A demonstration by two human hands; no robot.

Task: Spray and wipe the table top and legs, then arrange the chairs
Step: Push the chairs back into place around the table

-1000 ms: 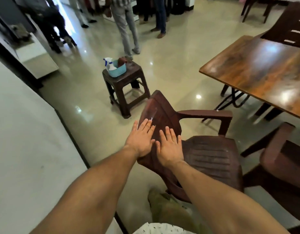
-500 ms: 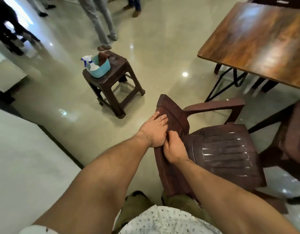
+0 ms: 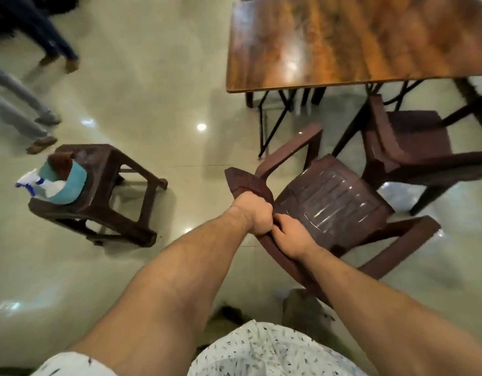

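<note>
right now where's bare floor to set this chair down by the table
The widest bare floor lies between the stool, the wooden table and the bystanders' feet. It is crowded along the table's near edge: the second armchair stands by the metal legs, close beside the armchair that the left hand and right hand grip.

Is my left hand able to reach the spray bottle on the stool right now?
Probably not yet. The left hand grips the back of the plastic chair, while the spray bottle lies in a teal tub on the stool further left. Bare floor lies between, so letting go and stepping over should do.
</note>
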